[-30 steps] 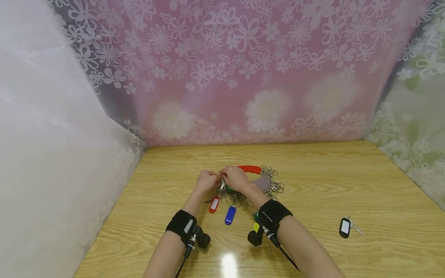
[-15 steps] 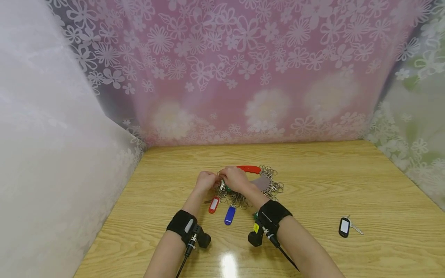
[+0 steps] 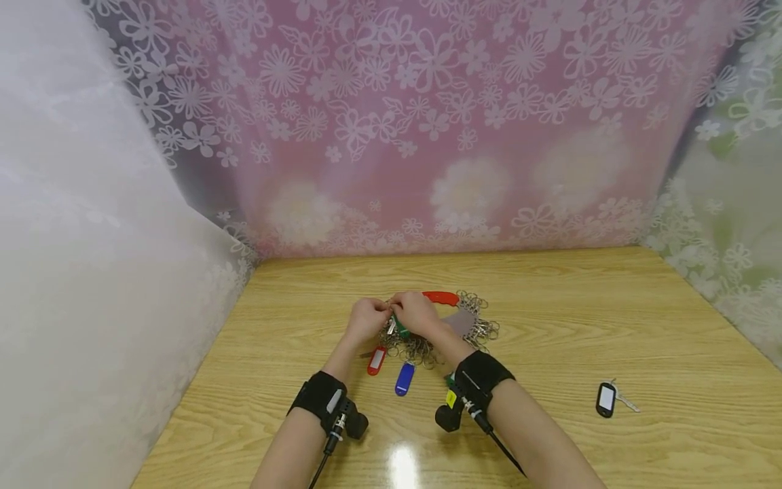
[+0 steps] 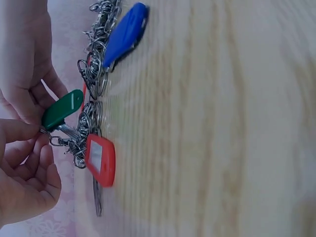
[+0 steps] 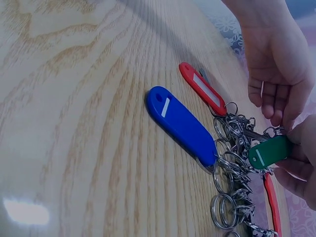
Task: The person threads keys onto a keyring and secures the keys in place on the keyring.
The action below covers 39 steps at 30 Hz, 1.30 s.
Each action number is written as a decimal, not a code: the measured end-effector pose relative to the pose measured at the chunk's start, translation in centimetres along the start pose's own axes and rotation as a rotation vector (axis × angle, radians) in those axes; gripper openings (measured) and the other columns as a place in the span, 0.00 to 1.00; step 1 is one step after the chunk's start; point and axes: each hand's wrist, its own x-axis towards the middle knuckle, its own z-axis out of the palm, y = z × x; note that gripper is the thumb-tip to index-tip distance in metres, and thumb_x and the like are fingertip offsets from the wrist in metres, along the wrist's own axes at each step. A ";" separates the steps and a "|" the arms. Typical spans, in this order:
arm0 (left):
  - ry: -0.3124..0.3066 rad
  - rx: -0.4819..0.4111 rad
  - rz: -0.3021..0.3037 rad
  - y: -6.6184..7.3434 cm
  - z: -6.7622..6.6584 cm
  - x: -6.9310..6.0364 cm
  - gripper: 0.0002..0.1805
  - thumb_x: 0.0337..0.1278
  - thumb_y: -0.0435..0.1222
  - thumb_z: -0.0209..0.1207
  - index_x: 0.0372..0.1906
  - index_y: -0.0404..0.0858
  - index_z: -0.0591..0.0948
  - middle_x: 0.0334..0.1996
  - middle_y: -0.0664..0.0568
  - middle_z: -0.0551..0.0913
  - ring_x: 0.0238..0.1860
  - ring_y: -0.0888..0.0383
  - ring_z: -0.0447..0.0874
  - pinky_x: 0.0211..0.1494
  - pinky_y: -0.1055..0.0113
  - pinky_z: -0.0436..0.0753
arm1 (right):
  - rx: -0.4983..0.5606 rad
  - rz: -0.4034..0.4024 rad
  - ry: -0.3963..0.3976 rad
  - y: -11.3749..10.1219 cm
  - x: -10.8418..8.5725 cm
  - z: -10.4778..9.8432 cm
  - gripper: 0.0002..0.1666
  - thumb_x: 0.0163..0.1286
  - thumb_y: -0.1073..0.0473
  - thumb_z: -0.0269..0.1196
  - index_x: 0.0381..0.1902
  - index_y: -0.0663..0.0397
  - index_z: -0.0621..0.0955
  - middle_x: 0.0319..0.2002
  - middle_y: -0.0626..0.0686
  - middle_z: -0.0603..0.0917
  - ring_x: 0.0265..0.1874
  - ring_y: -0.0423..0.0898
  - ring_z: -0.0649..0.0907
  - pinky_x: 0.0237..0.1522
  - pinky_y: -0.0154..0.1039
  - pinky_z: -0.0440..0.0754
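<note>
A red-handled key holder (image 3: 441,297) with many metal rings lies on the wooden table. At its left end my left hand (image 3: 368,319) pinches a small metal ring (image 4: 44,130) between thumb and forefinger. Close against it, my right hand (image 3: 415,314) grips the green key tag (image 5: 269,152), which has a key (image 4: 68,130) hanging beside it. The fingertips of both hands nearly meet at that ring. A red key tag (image 3: 376,360) and a blue key tag (image 3: 404,379) lie at the holder's near side. The holder's left part is partly hidden behind my right hand.
A black key tag (image 3: 605,400) with a silver key (image 3: 628,403) lies apart on the right of the table (image 3: 550,326). A pink flowered curtain (image 3: 452,136) hangs behind, with pale sheets at both sides. Cables run from both wrist cameras.
My left hand has shifted slightly right and up toward the right hand. The green tag shows more below my right fingers. The other tags stay where they were.
</note>
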 end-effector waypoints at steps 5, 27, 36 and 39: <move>0.011 -0.062 -0.061 0.1 0.2 0.0 0.12 0.58 0.33 0.55 0.28 0.26 0.81 0.13 0.55 0.68 0.17 0.60 0.64 0.24 0.69 0.64 | 0.022 -0.040 -0.015 0.1 0.1 0.0 0.11 0.69 0.63 0.55 0.43 0.57 0.83 0.36 0.52 0.84 0.25 0.41 0.78 0.27 0.35 0.74; 0.032 -0.342 -0.180 -0.3 0.4 0.2 0.08 0.52 0.28 0.55 0.21 0.28 0.78 0.10 0.55 0.62 0.16 0.59 0.57 0.24 0.67 0.61 | -0.095 -0.117 0.033 0.1 -0.2 0.0 0.10 0.68 0.62 0.57 0.42 0.55 0.84 0.36 0.52 0.83 0.35 0.47 0.81 0.35 0.39 0.77; 0.048 -0.421 -0.175 -0.2 0.4 0.2 0.16 0.43 0.24 0.53 0.09 0.38 0.67 0.09 0.54 0.57 0.14 0.58 0.50 0.22 0.64 0.55 | -0.135 -0.163 0.061 0.2 -0.4 0.1 0.10 0.68 0.62 0.58 0.41 0.54 0.84 0.34 0.51 0.82 0.33 0.47 0.81 0.34 0.39 0.78; 0.063 -0.429 -0.218 -0.4 0.5 0.5 0.16 0.43 0.23 0.54 0.09 0.38 0.66 0.09 0.55 0.57 0.14 0.60 0.51 0.22 0.65 0.56 | -0.145 -0.187 0.061 0.3 -0.4 0.2 0.09 0.68 0.62 0.57 0.41 0.54 0.84 0.33 0.51 0.81 0.32 0.46 0.80 0.32 0.38 0.77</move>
